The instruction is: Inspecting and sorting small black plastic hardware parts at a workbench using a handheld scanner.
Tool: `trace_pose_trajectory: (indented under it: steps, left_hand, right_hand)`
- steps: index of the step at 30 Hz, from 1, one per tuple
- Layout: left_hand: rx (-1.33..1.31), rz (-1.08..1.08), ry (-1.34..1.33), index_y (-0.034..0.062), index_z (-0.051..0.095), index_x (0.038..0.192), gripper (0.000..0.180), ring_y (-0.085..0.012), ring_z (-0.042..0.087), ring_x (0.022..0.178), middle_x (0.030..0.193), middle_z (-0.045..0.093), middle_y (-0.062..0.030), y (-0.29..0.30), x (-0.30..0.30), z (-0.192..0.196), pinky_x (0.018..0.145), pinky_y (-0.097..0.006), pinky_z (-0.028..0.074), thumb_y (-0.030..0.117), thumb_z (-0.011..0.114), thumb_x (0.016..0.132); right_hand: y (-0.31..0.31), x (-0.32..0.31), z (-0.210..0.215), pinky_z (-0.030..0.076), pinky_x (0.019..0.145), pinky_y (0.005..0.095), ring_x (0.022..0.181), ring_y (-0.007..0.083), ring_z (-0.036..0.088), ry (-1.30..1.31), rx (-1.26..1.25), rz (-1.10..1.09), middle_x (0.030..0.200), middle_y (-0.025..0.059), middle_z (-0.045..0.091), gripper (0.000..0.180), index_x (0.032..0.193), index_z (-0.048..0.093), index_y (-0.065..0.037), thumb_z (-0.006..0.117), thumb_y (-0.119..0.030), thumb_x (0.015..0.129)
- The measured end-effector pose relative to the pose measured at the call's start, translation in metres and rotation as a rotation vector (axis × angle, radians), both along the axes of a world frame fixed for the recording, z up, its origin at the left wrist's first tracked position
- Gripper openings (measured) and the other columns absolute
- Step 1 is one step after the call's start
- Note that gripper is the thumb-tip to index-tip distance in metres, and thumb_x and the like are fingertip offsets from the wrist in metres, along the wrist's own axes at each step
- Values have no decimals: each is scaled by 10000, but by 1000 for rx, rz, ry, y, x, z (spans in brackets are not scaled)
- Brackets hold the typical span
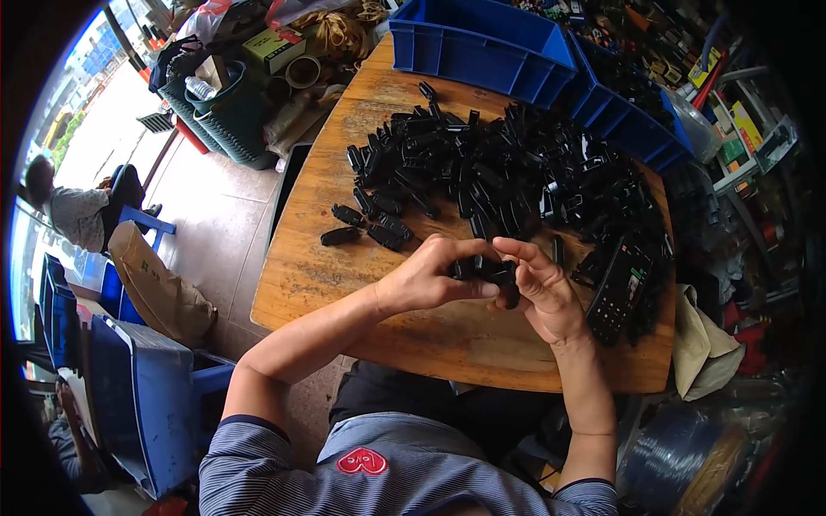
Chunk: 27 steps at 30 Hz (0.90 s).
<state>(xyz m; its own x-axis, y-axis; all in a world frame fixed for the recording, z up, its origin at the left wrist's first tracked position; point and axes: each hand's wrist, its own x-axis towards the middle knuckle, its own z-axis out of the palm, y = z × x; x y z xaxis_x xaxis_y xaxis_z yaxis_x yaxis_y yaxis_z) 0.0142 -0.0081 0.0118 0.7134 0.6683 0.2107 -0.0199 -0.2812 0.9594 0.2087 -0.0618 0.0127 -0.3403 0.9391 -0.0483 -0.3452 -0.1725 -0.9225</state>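
Over the front half of the wooden table (318, 258), my two hands meet. Between thumb and fingers, my left hand (426, 277) grips a small black plastic part (469, 268). My right hand (549, 301) is curled against the right end of the same dark cluster, its fingertips at a dark piece (509, 295); whether this is a separate part cannot be made out. Just beyond my hands spreads a large heap of similar black parts (482, 163). Several lie apart at the heap's left side, including one black part (341, 236).
A black phone-like device (615, 301) with a lit screen lies right of my right hand. Blue bins (482, 56) stand along the far edge. Left of the table are a dark green basket (228, 120), a blue plastic stool (163, 404) and a seated person (82, 206).
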Motion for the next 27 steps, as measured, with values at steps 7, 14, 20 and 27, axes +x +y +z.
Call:
trace_pose_trajectory:
  steps: [7, 14, 20, 27]
  left_hand:
    - [-305, -18, -119, 12, 604, 969, 327, -77, 504, 695, 732, 576, -6, -8, 8, 3, 616, -248, 410, 271, 707, 797]
    - [-370, 350, -208, 44, 610, 921, 256, -82, 510, 601, 750, 623, -62, 14, -23, 24, 581, -217, 400, 215, 708, 759]
    - [-439, 435, -540, 22, 576, 1083, 354, -137, 590, 744, 860, 659, -87, 56, -51, 13, 669, -260, 467, 195, 674, 790]
    - [-581, 360, -654, 28, 448, 1236, 484, -230, 605, 986, 1129, 590, -143, 59, -61, 8, 776, -336, 506, 122, 632, 799]
  right_hand:
    - [8, -5, 8, 345, 730, 192, 762, 49, 420, -296, 506, -159, 800, -53, 481, 254, 1015, 601, -71, 645, -263, 855]
    - [42, -45, 0, 422, 605, 206, 693, 54, 496, -426, 541, -347, 815, -11, 534, 310, 1035, 531, -26, 633, -265, 866]
    - [43, -71, -44, 476, 667, 342, 678, 282, 556, -1106, 1130, -298, 817, 108, 539, 192, 902, 606, -31, 679, -58, 727]
    - [-76, -100, -11, 480, 605, 334, 654, 236, 580, -688, 786, 239, 808, 81, 566, 101, 842, 634, -45, 661, -47, 744]
